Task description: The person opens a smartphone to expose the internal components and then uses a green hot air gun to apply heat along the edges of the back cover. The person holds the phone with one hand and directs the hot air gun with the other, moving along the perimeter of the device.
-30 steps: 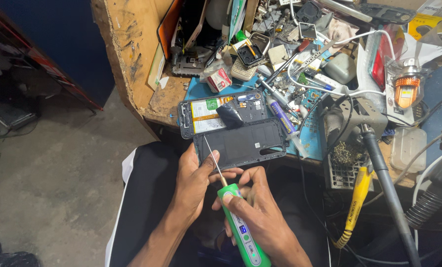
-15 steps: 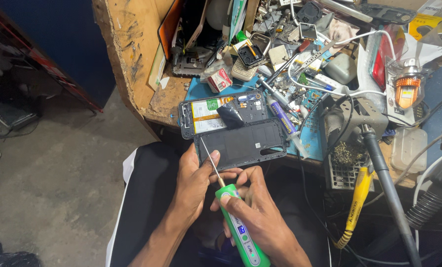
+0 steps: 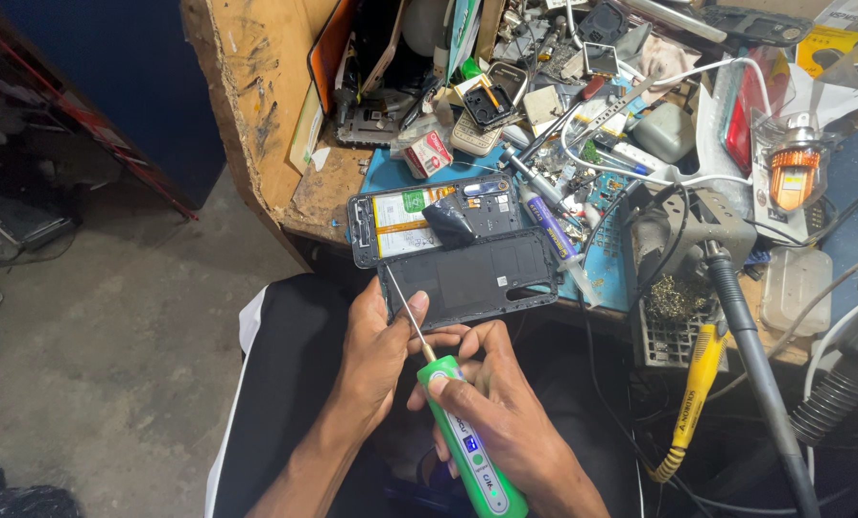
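Note:
My right hand grips a green electric screwdriver whose thin metal bit points up and left toward the corner of a black phone back cover. My left hand rests its fingers against the bit and the cover's near edge, its thumb on the cover's corner. Just beyond the cover lies an opened phone with its battery and circuit board showing, on a blue mat at the wooden bench's front edge.
The bench is crowded with phone parts, tools, white cables and a small box. A soldering stand with wire wool, a yellow-handled tool and a grey hose sit at right. Bare concrete floor lies left.
The screwdriver bit has shifted slightly right and up along the cover's near edge. Both hands stay close together at the same spot.

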